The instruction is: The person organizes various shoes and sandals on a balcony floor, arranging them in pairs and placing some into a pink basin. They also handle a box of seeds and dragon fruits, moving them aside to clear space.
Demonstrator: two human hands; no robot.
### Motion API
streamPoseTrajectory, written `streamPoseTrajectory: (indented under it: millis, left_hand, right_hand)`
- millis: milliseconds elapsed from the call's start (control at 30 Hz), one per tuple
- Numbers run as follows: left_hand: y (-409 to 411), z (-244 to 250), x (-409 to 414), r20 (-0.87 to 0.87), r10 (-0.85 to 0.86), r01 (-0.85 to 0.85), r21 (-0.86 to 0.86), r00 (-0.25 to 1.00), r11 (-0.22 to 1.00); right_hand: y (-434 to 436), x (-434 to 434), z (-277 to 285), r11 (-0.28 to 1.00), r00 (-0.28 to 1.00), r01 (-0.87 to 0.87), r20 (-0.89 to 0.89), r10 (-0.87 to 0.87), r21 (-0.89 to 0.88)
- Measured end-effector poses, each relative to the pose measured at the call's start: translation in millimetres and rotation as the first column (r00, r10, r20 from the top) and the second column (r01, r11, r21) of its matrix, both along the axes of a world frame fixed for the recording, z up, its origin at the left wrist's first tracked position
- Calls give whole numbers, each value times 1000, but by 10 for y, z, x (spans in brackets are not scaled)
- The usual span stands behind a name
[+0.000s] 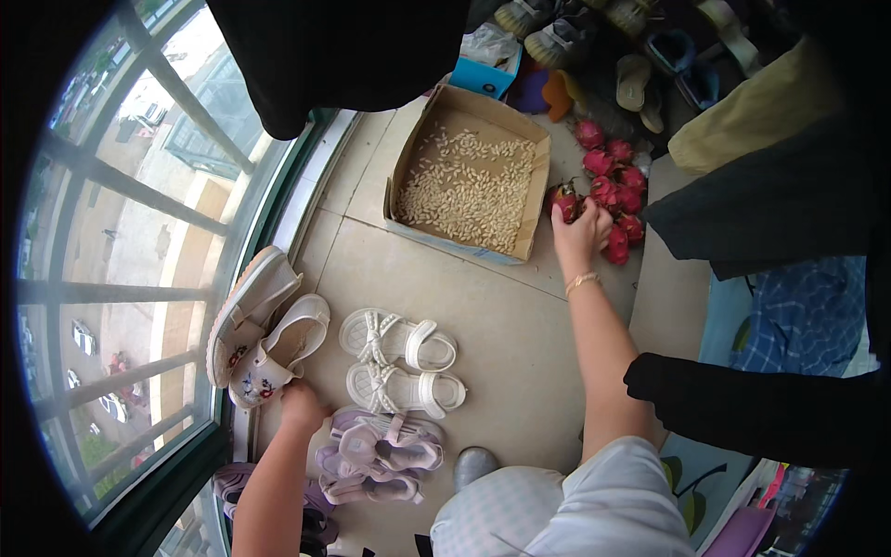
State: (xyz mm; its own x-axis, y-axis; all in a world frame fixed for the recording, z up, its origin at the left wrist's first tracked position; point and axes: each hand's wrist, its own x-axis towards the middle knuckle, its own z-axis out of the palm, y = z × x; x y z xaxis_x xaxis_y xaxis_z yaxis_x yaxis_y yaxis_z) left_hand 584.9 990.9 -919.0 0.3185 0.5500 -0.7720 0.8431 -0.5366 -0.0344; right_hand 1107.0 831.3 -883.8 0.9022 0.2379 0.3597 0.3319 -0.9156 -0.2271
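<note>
My right hand (585, 228) has its fingers around a red dragon fruit (564, 200) low over the tiled floor, beside a cardboard box. Close by lies a cluster of several dragon fruits (614, 182). My left hand (303, 406) is at the floral embroidered shoe (261, 376); its fingers are largely hidden, so I cannot tell whether it grips the shoe. That shoe's mate (243, 313) leans against the window frame. The open cardboard box (541, 174) holds a spread layer of pale seeds or nuts (466, 188).
White sandals (402, 362) and pale purple shoes (383, 456) stand on the floor tiles (508, 327). A barred window (139, 182) runs along the left. Dark hanging cloth (348, 56) covers the top. A blue box (480, 76) and more footwear (632, 83) lie behind; clothes (759, 188) hang at right.
</note>
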Motion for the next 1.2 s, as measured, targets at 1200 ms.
streamPoseTrajectory:
  millis: [1200]
  left_hand:
    - [-7,-51,-17,38,-8,7,7,999,1000]
  right_hand:
    - [-1343,-105,-244,804,772,595,-279,-571,2]
